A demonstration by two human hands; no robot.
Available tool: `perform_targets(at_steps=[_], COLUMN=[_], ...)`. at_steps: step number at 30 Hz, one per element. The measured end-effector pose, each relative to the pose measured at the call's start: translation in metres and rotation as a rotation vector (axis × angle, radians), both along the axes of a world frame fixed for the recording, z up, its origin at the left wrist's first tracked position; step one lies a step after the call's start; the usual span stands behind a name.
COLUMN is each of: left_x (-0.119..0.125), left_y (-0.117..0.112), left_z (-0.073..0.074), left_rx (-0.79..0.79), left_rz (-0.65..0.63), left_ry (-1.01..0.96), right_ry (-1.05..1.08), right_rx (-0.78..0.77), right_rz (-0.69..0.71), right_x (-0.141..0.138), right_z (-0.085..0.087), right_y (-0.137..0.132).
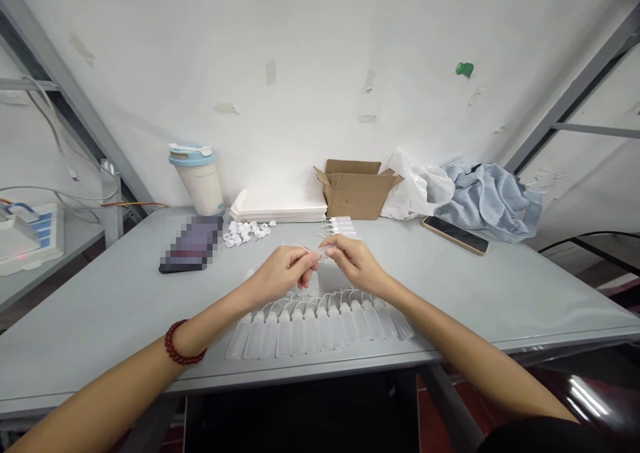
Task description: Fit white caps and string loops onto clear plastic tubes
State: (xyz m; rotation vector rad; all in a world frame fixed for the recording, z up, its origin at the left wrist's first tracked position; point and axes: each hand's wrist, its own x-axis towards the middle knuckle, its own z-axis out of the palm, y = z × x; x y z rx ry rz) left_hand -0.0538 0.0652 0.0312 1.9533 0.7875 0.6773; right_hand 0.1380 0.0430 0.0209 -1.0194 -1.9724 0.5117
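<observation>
Above the middle of the table, my left hand (pixel 287 271) and my right hand (pixel 359 264) meet at the fingertips, both closed in a pinch. Between them is a thin whitish piece (pixel 323 249), mostly covered by the fingers, so its exact kind is unclear. Just below lies a row of several translucent plastic squeeze bottles (pixel 310 330), each with a thin white strap or tube at its top. More clear plastic (pixel 311 285) sits partly hidden under my left hand. A pile of small white caps (pixel 246 233) lies beyond my left hand.
Along the wall stand a cup (pixel 199 181), a stack of white trays (pixel 280 206), an open cardboard box (pixel 361 190), a white plastic bag (pixel 413 190) and a blue cloth (pixel 487 196). A phone (pixel 456 234) lies right; a blurred dark object (pixel 193 243) lies left. More small bottles (pixel 343 226) lie behind my right hand.
</observation>
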Motion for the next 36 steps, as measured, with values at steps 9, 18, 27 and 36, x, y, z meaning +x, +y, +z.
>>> perform_targets(at_steps=[9, 18, 27, 36], left_x=[-0.002, -0.006, -0.058, -0.068], left_y=[0.004, 0.019, 0.091, 0.105], left_z=[-0.015, -0.018, -0.026, -0.038], left_rx=[1.219, 1.237, 0.831, 0.738], left_rz=[0.058, 0.066, 0.400, 0.400], left_ry=[0.272, 0.407, 0.672, 0.792], right_ry=[0.273, 0.397, 0.199, -0.044], right_rx=[-0.471, -0.562, -0.030, -0.082], right_rz=[0.072, 0.045, -0.462, -0.449], right_x=[-0.002, -0.004, 0.063, 0.083], right_z=[-0.003, -0.002, -0.018, -0.036], right_y=[0.005, 0.012, 0.077, 0.111])
